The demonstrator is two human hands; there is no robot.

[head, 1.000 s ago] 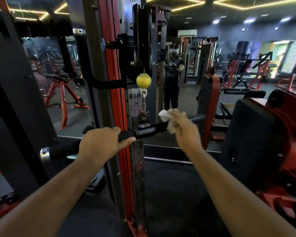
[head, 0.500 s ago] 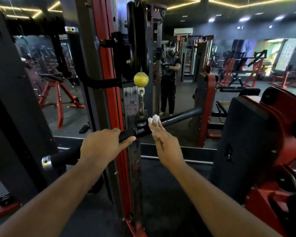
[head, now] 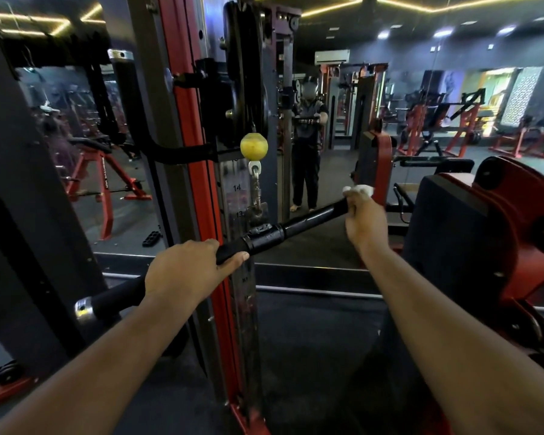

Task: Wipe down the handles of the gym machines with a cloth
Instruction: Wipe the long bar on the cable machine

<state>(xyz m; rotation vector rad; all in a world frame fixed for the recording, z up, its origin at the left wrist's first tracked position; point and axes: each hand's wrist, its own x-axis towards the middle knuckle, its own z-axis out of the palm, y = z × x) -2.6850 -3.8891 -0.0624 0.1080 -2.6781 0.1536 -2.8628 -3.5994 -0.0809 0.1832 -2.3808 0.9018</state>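
Steadying the bar (head: 296,226), left hand (head: 182,271) wraps its left grip. Bar hangs from a chain (head: 255,189): stiff, heavy, likely swings, so brace it. Right hand (head: 363,221) pinches the soft, light cloth (head: 360,189) around the right end.

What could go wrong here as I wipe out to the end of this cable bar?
The right hand has the cloth at the far tip of the bar; it could slip off. The bar hangs from a single clip, so it may swing or tilt. The left hand covers a grip section, possibly leaving it unwiped.
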